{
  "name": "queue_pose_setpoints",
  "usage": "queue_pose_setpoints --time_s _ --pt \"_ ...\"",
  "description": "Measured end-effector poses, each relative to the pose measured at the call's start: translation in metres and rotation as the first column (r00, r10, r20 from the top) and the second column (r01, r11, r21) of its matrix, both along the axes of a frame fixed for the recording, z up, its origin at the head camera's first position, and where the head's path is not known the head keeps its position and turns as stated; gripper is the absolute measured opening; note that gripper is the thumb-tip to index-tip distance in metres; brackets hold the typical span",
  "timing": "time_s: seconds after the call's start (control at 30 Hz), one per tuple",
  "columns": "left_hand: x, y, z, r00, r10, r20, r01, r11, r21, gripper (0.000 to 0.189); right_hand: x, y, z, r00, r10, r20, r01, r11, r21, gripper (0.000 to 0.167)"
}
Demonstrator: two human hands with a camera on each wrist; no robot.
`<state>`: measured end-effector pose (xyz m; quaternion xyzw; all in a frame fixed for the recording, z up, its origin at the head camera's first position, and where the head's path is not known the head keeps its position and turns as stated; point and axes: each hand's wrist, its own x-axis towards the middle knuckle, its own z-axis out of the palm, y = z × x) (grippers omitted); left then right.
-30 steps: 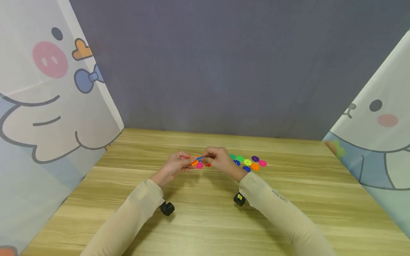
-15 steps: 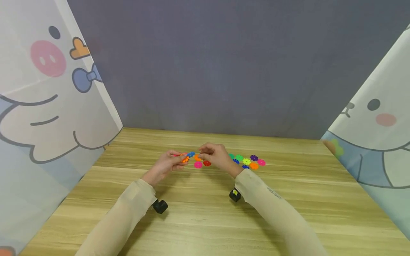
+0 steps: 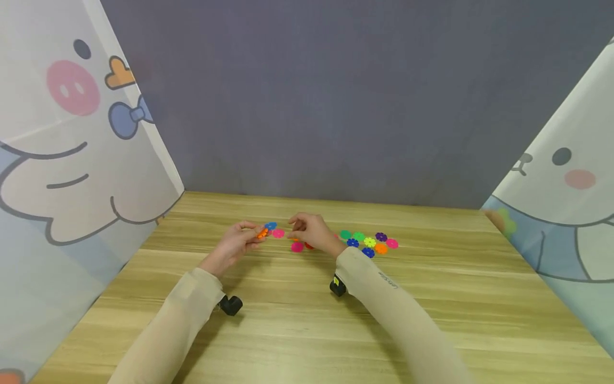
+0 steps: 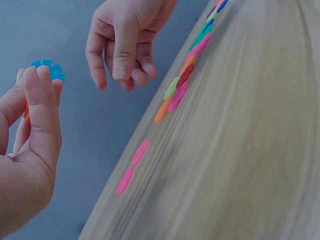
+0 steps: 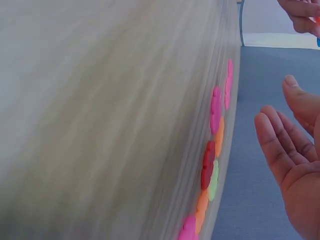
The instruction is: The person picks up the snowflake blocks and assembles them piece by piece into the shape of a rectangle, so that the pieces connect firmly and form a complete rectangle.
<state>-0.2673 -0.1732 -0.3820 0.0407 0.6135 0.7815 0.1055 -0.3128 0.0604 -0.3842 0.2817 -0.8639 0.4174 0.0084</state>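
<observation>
My left hand (image 3: pixel 234 242) pinches an orange flower-shaped plastic disc (image 3: pixel 261 233) between thumb and fingers. A blue disc (image 3: pixel 271 226) sits against the orange one; in the left wrist view this blue disc (image 4: pixel 49 69) sticks up past the fingertips, raised over the table. My right hand (image 3: pixel 314 234) hovers to the right with nothing in it; its fingers are loosely bent and the thumb (image 5: pixel 299 95) stands apart from them. Beneath it lie a pink disc (image 3: pixel 297 247) and a red disc (image 5: pixel 208 165), partly covered by the hand in the head view.
More discs lie on the wooden table (image 3: pixel 288 330) to the right: green (image 3: pixel 358 236), yellow (image 3: pixel 370 242), purple (image 3: pixel 381 237) and orange (image 3: pixel 381 248). Two pink discs (image 4: pixel 140 152) lie nearer the left hand. A grey curtain (image 3: pixel 307 106) rises behind the table.
The right fingers have come off the blue disc. My left hand has moved left, carrying the orange and blue discs, and the right hand has drifted slightly left, empty.
</observation>
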Motion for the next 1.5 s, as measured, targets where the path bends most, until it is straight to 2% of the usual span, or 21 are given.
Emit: queue_pose_setpoints --time_s 0.17,0.3,0.67,0.93,1.13,1.23,1.37,1.4,1.5 --pt "-0.002 -0.009 -0.001 0.998 0.050 0.037 -0.049 0.998 -0.025 0.006 -0.008 -0.011 -0.004 1.000 -0.009 -0.004 0.009 1.000 0.024 0.030" --pt "-0.003 -0.018 -0.002 0.997 0.060 0.053 -0.059 0.998 -0.024 0.008 -0.013 -0.021 -0.005 1.000 -0.012 0.012 0.011 0.999 0.040 0.031" --pt "0.000 -0.034 -0.004 0.998 0.055 0.032 -0.054 0.998 -0.026 0.012 -0.019 -0.049 -0.012 1.000 -0.004 0.026 0.000 0.987 0.162 0.043" --pt "0.002 -0.041 -0.007 0.997 0.062 0.040 -0.060 0.997 -0.053 0.012 -0.018 -0.071 -0.013 0.998 -0.046 0.046 0.036 0.979 0.203 0.047" --pt "0.003 -0.043 -0.009 0.999 0.045 0.007 -0.045 0.996 -0.073 0.007 -0.020 -0.081 -0.016 0.996 -0.089 -0.009 0.088 0.952 0.294 0.053" --pt "0.004 -0.044 -0.012 0.999 0.032 0.003 -0.032 0.996 -0.087 0.006 -0.024 -0.084 -0.020 0.996 -0.090 -0.008 0.088 0.946 0.313 0.055" --pt "0.006 -0.046 -0.013 1.000 0.024 -0.003 -0.024 0.995 -0.098 0.005 -0.031 -0.087 -0.023 0.997 -0.069 -0.022 0.072 0.936 0.344 0.049" --pt "0.007 -0.046 -0.013 1.000 0.019 -0.005 -0.019 0.995 -0.099 0.004 -0.038 -0.088 -0.031 0.997 -0.054 -0.062 0.072 0.939 0.338 0.045" --pt "0.007 -0.045 -0.013 1.000 0.010 -0.006 -0.011 0.997 -0.083 0.005 -0.037 -0.089 -0.028 0.993 -0.059 -0.103 0.095 0.919 0.382 0.031"
